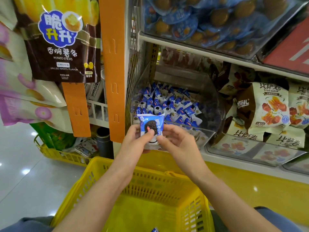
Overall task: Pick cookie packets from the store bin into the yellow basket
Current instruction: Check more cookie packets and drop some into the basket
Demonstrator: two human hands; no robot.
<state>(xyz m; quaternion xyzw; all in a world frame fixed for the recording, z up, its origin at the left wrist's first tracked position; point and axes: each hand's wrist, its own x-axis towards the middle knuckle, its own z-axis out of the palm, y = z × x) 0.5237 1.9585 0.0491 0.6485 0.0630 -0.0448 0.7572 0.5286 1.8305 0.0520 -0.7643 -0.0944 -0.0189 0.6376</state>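
Two hands (160, 139) pinch cookie packet (151, 125) above yellow basket (103, 171).

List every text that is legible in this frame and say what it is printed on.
"脆升升", "香脆薯条", "POTATO STICKS", "GRILLED WAGYU FLAVOR": hanging brown potato-stick bag.
"比萨卷": cream snack bags with red-orange pictures on the right shelf.
Blue-and-white cookie packet held by both hands: lettering blurred, unreadable.
Packets in the clear plastic bin: too small.

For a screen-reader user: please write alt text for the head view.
Both hands, left hand and right hand, hold one blue cookie packet above a yellow basket, in front of a clear store bin full of similar packets.
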